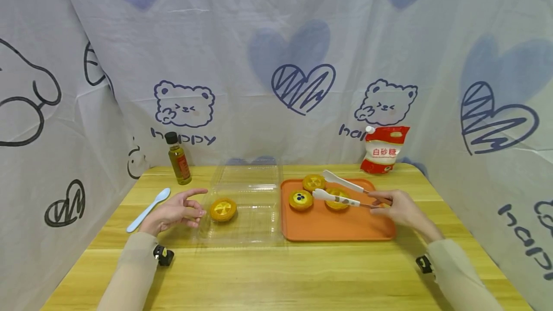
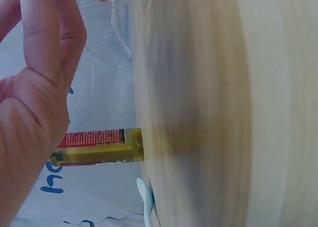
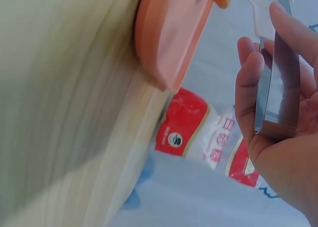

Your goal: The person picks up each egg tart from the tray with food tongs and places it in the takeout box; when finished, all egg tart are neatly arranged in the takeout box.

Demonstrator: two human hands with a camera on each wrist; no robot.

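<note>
My right hand (image 1: 402, 208) grips a pair of tongs (image 1: 341, 199) with white tips and a metal handle. In the right wrist view, fingers curl round the metal bend of the tongs (image 3: 286, 83). The spread tips are over three tarts on an orange tray (image 1: 337, 230): a blueberry-topped tart (image 1: 301, 200), a yellow-topped tart (image 1: 314, 183) behind it, and another tart (image 1: 338, 202) partly hidden by the tongs. My left hand (image 1: 177, 211), fingers loosely bent and holding nothing, is by the left side of a clear plastic container (image 1: 255, 229). One yellow-topped tart (image 1: 222, 210) sits inside it.
The container's raised clear lid (image 1: 248, 174) stands at the back. A bottle of yellowish liquid (image 1: 179, 164) is at the back left, near a pale blue spoon (image 1: 149, 210). At the back right stands a red and white sugar bag (image 1: 383, 150). Printed cloth hangs around the wooden table (image 1: 259, 277).
</note>
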